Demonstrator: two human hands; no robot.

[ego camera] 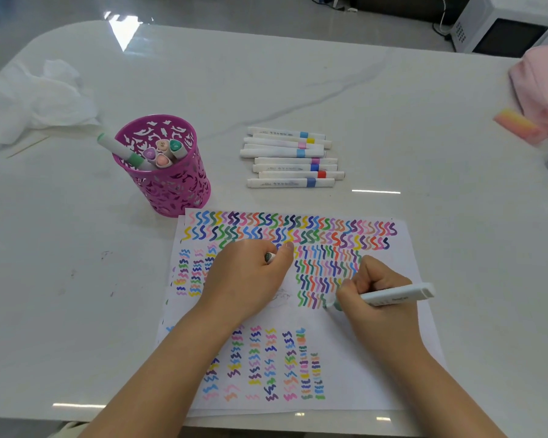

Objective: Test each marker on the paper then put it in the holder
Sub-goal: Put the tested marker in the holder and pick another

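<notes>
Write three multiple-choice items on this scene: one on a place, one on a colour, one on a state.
1. Where does the holder stand? A by the paper's far left corner; B on the paper; C right of the loose markers.
2. The holder's colour? A blue; B purple; C white.
3. The marker in the right hand is: A capped; B tip on the paper; C in the holder.
Answers: A, its base sits just off that corner; B, its cut-out wall is purple; B, its bare tip meets the paper.
</notes>
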